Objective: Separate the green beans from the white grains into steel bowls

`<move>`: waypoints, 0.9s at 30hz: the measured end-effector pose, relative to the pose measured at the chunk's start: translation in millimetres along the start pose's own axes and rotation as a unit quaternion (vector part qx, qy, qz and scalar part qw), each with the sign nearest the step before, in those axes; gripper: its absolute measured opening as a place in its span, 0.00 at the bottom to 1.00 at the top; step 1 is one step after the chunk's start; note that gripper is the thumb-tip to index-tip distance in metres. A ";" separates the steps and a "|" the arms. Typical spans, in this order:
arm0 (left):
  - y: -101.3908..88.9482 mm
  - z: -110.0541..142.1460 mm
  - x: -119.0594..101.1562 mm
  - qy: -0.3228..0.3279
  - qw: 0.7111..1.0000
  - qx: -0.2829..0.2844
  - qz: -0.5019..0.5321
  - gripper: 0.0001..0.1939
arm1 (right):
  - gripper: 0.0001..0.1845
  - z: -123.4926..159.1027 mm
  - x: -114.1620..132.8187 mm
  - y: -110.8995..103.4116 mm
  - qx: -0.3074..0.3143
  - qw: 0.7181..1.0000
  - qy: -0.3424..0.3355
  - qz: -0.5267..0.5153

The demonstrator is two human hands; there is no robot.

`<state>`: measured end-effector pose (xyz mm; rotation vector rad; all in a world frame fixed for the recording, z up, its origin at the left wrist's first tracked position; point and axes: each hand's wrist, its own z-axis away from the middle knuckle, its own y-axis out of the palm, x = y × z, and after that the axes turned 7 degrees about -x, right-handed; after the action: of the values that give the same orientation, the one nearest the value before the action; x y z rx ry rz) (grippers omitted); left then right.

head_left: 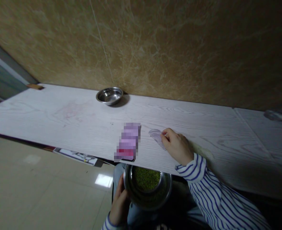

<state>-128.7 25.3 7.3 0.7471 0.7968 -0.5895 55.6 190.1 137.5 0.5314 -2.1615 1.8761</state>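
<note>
My left hand (120, 201) grips the left rim of a steel bowl (167, 195) below the table's front edge, over my lap. Small green mung beans (147, 179) cover its bottom. On the tabletop, my right hand (176, 145) is closed in a pinch at the edge of a thin, see-through, round-edged piece (156, 135) with a pale purple tint; its exact kind is unclear. To the left of that piece lies a phone (129, 140), its screen blurred into pink and purple blocks.
A second steel bowl (109, 95) stands near the wall on the long whitish wood-grain table (78, 127). Clear crumpled plastic (277, 115) lies at the far right. The marbled wall (155, 48) runs along the back. A flat printed box (76, 156) shows under the front edge.
</note>
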 end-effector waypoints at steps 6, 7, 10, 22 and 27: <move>-1.3 -2.3 -6.8 -0.029 0.999 0.012 0.032 0.26 | 0.11 -12.4 4.1 -11.1 0.024 0.998 -0.044 0.036; -2.6 -3.1 -7.1 -0.023 0.999 0.015 0.032 0.26 | 0.12 -16.7 5.5 -12.1 0.023 0.998 -0.049 0.042; -7.5 -5.3 -6.8 -0.010 1.000 0.008 0.028 0.27 | 0.13 -29.0 9.6 -13.0 0.034 0.996 -0.066 0.056; -6.4 -1.8 0.2 -0.012 0.999 0.020 0.029 0.26 | 0.09 -17.1 10.5 -23.1 0.109 0.989 -0.094 0.022; -1.1 1.8 -1.2 -0.006 0.999 0.038 0.028 0.27 | 0.09 -10.3 5.0 -25.0 0.103 0.991 -0.083 -0.032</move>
<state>-129.4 23.5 8.7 0.8314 0.7443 -0.5759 60.8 196.8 163.6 0.8150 -2.0303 2.0985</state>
